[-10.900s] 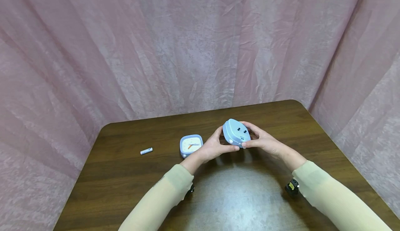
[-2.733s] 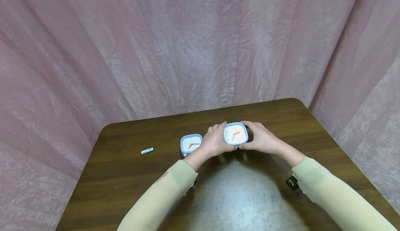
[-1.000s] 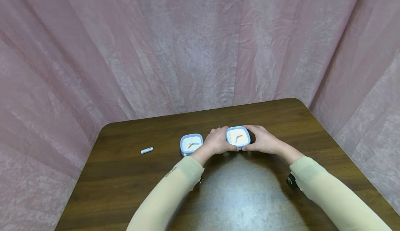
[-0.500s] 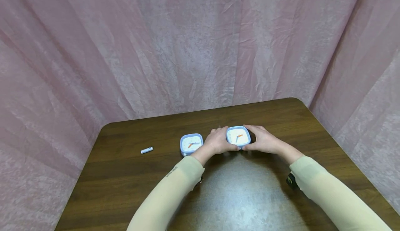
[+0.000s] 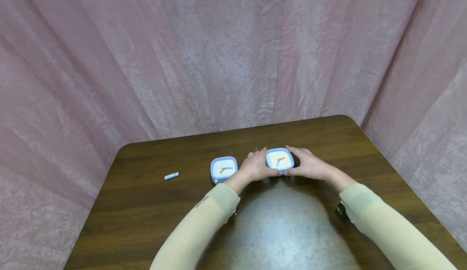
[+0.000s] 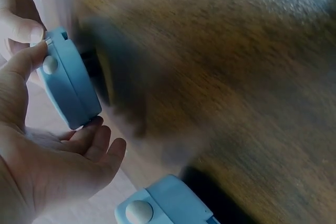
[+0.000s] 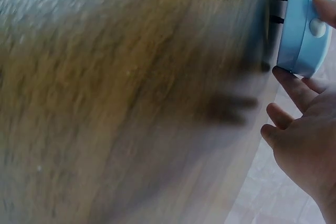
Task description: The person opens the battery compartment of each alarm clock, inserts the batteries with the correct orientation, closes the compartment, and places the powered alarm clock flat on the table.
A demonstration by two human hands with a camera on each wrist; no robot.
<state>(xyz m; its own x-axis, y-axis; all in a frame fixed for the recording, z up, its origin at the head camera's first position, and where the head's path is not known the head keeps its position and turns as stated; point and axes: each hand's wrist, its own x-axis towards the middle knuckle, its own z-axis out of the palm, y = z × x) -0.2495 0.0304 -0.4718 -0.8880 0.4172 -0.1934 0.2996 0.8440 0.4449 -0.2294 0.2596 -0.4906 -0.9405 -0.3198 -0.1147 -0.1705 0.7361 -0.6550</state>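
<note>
Both hands hold a light-blue alarm clock (image 5: 279, 159) with a white face, orange and blue hands, and its face turned up. My left hand (image 5: 255, 167) grips its left side, thumb on the near edge and a finger at the far side. On the opposite side, my right hand (image 5: 308, 164) grips it the same way. A round white button (image 6: 50, 65) shows on the near side in the left wrist view. Black knobs (image 7: 278, 19) stick out from its back toward the table; whether they touch it I cannot tell. A second, matching clock (image 5: 223, 168) lies face up beside my left wrist.
A small white-and-blue battery (image 5: 171, 176) lies on the brown wooden table (image 5: 146, 221), left of the second clock. Pink curtains (image 5: 219, 59) hang behind and at both sides of the table.
Earlier the held clock showed its back with the black knobs; now its face is up. Since then it has come slightly down and right with both hands. Second clock and battery stay put.
</note>
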